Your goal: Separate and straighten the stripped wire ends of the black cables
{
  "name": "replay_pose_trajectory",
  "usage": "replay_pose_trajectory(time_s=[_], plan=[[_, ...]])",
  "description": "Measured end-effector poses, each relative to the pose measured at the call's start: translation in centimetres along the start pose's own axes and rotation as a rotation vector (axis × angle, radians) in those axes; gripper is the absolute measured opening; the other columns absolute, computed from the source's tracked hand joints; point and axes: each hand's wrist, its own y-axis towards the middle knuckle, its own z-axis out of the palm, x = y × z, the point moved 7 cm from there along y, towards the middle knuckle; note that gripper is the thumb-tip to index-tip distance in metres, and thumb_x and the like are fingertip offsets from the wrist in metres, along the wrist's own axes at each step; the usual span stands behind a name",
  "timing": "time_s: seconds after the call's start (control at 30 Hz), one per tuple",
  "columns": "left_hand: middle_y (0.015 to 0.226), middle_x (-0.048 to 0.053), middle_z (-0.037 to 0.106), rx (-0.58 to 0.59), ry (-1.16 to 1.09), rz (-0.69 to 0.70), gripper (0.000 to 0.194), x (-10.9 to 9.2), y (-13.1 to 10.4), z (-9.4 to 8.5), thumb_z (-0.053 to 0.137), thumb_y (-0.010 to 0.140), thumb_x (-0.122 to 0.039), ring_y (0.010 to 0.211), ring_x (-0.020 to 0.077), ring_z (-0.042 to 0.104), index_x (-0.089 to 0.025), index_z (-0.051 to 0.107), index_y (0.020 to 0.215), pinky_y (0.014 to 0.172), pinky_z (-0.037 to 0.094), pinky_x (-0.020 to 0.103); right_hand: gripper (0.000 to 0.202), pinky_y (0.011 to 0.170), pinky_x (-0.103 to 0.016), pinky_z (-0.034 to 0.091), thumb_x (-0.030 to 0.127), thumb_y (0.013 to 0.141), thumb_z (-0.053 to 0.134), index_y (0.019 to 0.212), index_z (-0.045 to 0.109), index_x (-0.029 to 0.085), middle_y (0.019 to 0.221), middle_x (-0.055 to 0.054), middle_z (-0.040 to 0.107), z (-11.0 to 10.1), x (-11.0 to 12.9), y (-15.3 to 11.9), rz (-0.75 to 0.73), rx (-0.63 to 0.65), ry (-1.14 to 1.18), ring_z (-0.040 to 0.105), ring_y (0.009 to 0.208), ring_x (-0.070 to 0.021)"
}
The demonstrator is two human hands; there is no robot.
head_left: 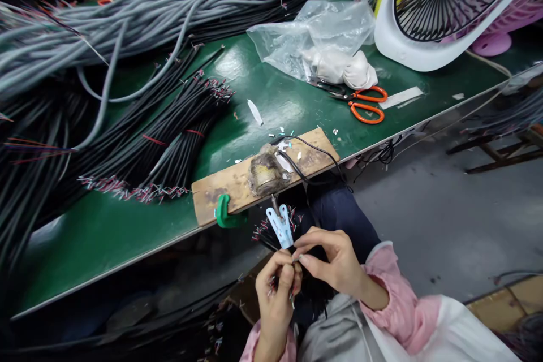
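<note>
My left hand (276, 285) is closed, with thin red and white wire ends (272, 281) poking out between its fingers. My right hand (331, 257) pinches at the same spot, its thumb and forefinger meeting the left fingertips; the fingers largely cover what lies between them. Just beyond the fingertips is a light blue clothespin (281, 227), upright below the edge of a wooden board (229, 181). Black cables with stripped red and white ends (265, 235) hang beside the clothespin, partly hidden by my hands.
A green clamp (224, 212) grips the board, which carries a crusted block (266, 172) and a black cord (318, 150). Bundled black cables (156, 141) and grey cables (169, 5) cover the left. Orange-handled scissors (367, 104), a plastic bag (314, 28) and a fan (449, 5) stand right.
</note>
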Motion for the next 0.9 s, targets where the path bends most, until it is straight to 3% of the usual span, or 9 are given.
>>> replay_pose_trajectory(time_s=[0.27,0.57,0.77,0.9], plan=[[0.064,-0.006,0.044,-0.117,0.034,0.059,0.028,-0.3,-1.8,0.7,0.072,0.092,-0.035,0.044,0.0036,0.037,-0.018,0.061,0.072,0.042,0.025,0.017,0.022,0.067,-0.028,0.055,0.008,0.083,0.071,0.102,0.076,0.018,0.079,-0.006,0.077,-0.3,1.6,-0.7,-0.112,-0.003,-0.066,0.068,0.071,-0.0174],[0.061,-0.005,0.046,-0.134,0.263,0.167,0.033,-1.1,-3.1,1.2,0.072,0.091,-0.029,0.051,0.0087,0.042,-0.018,0.055,0.064,0.049,0.032,0.019,0.019,0.063,-0.025,0.05,0.003,0.081,0.063,0.091,0.068,0.018,0.076,-0.002,0.066,-0.4,3.2,-1.7,-0.207,0.0,-0.12,0.061,0.069,-0.0147],[0.063,-0.006,0.045,-0.169,0.213,0.161,0.029,-0.8,-3.7,1.2,0.072,0.09,-0.029,0.049,0.0073,0.044,-0.018,0.057,0.067,0.047,0.034,0.017,0.022,0.064,-0.026,0.05,0.002,0.077,0.06,0.09,0.066,0.019,0.077,-0.002,0.063,-0.4,3.2,-2.1,-0.224,0.045,-0.1,0.059,0.07,-0.0152],[0.064,-0.007,0.044,-0.207,0.085,0.157,0.031,-0.6,-3.8,0.8,0.073,0.09,-0.03,0.044,0.0039,0.036,-0.017,0.056,0.067,0.041,0.028,0.015,0.024,0.064,-0.026,0.051,0.002,0.077,0.06,0.091,0.066,0.02,0.076,-0.002,0.064,-0.6,2.8,-2.2,-0.211,0.045,-0.095,0.06,0.069,-0.0153]])
